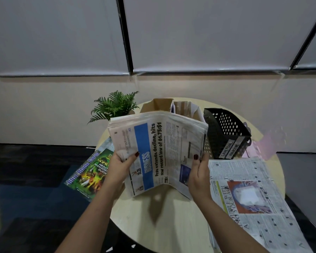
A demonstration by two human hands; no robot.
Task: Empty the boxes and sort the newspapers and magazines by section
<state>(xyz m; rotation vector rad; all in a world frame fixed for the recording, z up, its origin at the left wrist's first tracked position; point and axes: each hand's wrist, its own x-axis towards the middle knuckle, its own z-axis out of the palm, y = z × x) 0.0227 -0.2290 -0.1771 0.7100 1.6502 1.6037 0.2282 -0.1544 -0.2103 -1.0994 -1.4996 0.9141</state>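
Two hands lift a folded bundle of newsprint headed BUSINESS (158, 152) at centre frame, above the round pale table (171, 225).

Left hand (119, 168) and right hand (199, 172) pinch its lower edges, thumbs on top; limp, light sheets likely sag unless gripped near the fold.

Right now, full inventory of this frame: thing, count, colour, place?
folded Business newspaper bundle: 1, white with blue band, held above table centre
open newspaper: 1, white, table right
green glossy magazine: 1, green, table left edge
brown cardboard boxes: 2, brown, table back
black perforated plastic bin: 1, black, back right
green fern plant: 1, back left
round pale wooden table: 1, beige
left hand: grips bundle's left edge
right hand: grips right edge
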